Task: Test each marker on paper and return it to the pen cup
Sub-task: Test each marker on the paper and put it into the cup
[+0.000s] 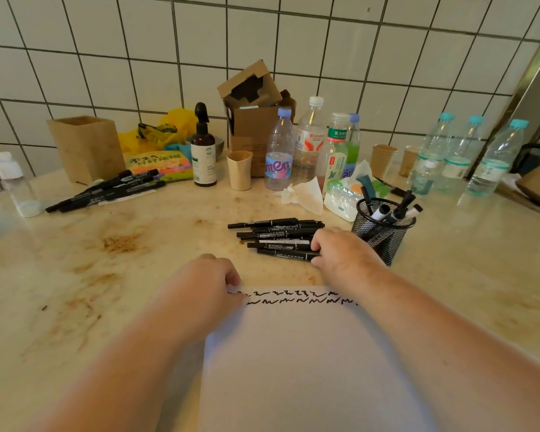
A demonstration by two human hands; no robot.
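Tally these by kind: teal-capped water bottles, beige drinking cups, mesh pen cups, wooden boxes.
Teal-capped water bottles: 3
Beige drinking cups: 3
Mesh pen cup: 1
Wooden box: 1
Total: 8

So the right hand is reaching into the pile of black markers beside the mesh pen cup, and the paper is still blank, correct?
Not quite. The head view shows the paper is not blank: two rows of black test squiggles run along its far edge. The rest holds: the right hand is at the marker pile beside the mesh pen cup.
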